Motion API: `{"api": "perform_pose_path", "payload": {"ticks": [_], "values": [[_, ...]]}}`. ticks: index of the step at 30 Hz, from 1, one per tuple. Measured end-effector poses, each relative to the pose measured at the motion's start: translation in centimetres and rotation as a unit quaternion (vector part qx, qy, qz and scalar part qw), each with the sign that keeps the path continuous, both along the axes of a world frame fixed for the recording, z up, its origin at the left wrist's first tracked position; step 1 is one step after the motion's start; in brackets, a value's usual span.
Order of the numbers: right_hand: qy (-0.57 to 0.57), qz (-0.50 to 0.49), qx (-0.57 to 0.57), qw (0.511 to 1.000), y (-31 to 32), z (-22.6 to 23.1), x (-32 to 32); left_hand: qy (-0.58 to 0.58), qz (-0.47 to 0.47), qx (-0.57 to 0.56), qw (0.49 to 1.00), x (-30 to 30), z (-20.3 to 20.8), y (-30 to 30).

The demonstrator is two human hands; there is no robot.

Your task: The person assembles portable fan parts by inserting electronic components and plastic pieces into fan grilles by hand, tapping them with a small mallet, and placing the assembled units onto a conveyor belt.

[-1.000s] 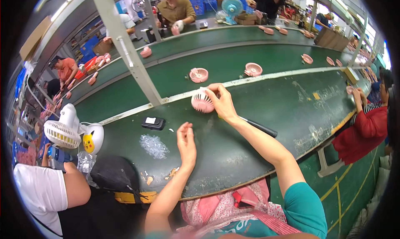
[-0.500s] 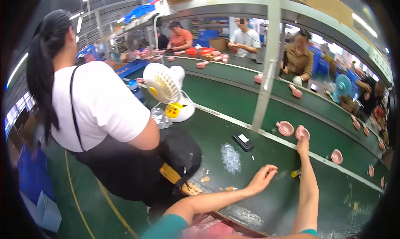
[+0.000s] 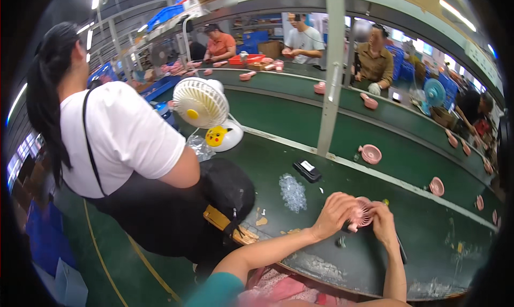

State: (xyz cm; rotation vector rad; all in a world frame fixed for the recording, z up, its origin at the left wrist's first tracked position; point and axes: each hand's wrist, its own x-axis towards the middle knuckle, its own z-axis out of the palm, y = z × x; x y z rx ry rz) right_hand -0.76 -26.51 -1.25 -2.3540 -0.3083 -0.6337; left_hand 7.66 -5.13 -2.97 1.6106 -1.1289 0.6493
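Above the near green worktop [image 3: 316,261], both hands hold a pink handheld fan [image 3: 363,212], its round ribbed grille turned up toward me. My left hand [image 3: 335,215] grips its left side, fingers curled at the rim and the short handle end. On the right edge, my right hand [image 3: 383,222] pinches the rim. A pile of small clear plastic pieces [image 3: 293,193] lies left of my hands. Just beyond the pile is a black box-shaped item [image 3: 307,171] with a white label. A small dark piece [image 3: 341,241] sits below the fan.
Beyond a pale rail, a green conveyor belt [image 3: 278,114] carries pink fan parts [image 3: 370,154]. A metal post [image 3: 331,76] rises from the rail. A white desk fan [image 3: 201,104] and a black bag [image 3: 229,186] are at left, beside a co-worker [image 3: 118,135]. Others sit across the belt.
My right hand has brought a pink fan from the belt back over the worktop. My left hand has closed on it too. The view has shifted slightly.
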Motion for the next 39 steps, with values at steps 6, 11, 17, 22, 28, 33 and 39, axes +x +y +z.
{"api": "perform_pose_path", "payload": {"ticks": [6,11,17,22,28,33,39], "values": [[0.031,-0.038,0.070,0.996,2.9,-0.2,-2.0,-0.038,-0.215,0.215,0.952,-2.1,-1.6,0.1],[-0.015,-0.055,0.107,0.993,4.0,-2.3,-1.5,-0.075,-0.166,0.282,0.942,-3.5,-0.7,0.0],[0.141,-0.043,0.295,0.944,3.7,-0.3,-3.5,-0.065,-0.051,0.154,0.985,-3.0,0.3,-0.4],[0.203,0.016,0.258,0.945,4.3,0.2,-3.5,-0.111,0.015,0.169,0.979,-1.6,0.7,0.0],[0.064,-0.044,0.082,0.994,5.2,-0.4,-3.6,-0.098,0.057,0.187,0.976,-1.5,0.5,-0.3],[0.038,-0.055,0.050,0.996,6.0,-0.1,-3.8,-0.076,0.056,0.190,0.977,-1.7,0.5,0.2],[0.184,-0.017,0.312,0.932,4.8,0.8,-3.9,0.027,-0.029,0.115,0.993,-1.9,0.6,0.3]]}}
